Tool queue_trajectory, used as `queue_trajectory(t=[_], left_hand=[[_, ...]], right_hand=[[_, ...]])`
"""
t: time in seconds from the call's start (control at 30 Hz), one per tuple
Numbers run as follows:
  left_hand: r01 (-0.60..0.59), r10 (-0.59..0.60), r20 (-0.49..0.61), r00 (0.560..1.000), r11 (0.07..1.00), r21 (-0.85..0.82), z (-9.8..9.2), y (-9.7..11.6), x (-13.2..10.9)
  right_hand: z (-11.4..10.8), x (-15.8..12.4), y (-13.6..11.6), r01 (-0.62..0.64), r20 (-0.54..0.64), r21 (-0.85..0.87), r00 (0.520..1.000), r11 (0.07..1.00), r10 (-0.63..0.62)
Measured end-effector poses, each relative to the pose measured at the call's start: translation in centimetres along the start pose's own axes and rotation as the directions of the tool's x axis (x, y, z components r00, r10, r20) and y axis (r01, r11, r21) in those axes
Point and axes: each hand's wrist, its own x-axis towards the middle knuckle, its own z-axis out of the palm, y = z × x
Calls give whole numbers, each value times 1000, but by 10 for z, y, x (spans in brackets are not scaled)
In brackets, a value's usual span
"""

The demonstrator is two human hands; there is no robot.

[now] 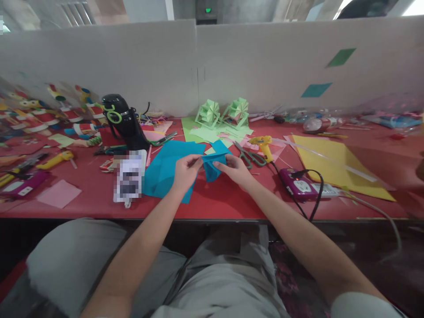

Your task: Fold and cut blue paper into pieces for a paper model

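Between my two hands is a folded piece of blue paper, held just above the red tabletop. My left hand pinches its left end between thumb and fingers. At the other end my right hand grips it, thumb on the near face. A larger sheet of blue paper lies flat under and left of my left hand. Green-handled scissors rest just beyond my right hand, and a yellow glue gun stands to their right.
Two green folded-paper models stand at the back on green sheets. A black bottle and a blurred-out phone-like item are on the left. To the right lie a purple power strip with cords and yellow paper.
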Motion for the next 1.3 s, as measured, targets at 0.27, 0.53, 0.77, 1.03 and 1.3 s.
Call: queue_trajectory(t=[0.27, 0.53, 0.77, 1.03, 1.3], left_hand=[[170, -171, -11, 985, 983, -66, 0, 6, 0], [274, -269, 75, 960, 959, -73, 1, 11, 0], [144, -147, 90, 985, 989, 33, 2, 4, -1], [168, -169, 86, 982, 986, 20, 1, 6, 0], [155, -160, 121, 980, 986, 56, 2, 7, -2]], right_hand=[[-2, -3, -4, -122, 113, 172, 988, 978, 103], [-5, -1, 0, -145, 105, 174, 986, 974, 128], [-5, -2, -3, -136, 153, 134, 982, 982, 115], [-7, 2, 5, -139, -37, 135, 989, 981, 145], [-9, 1, 5, -142, -46, 178, 987, 974, 152]])
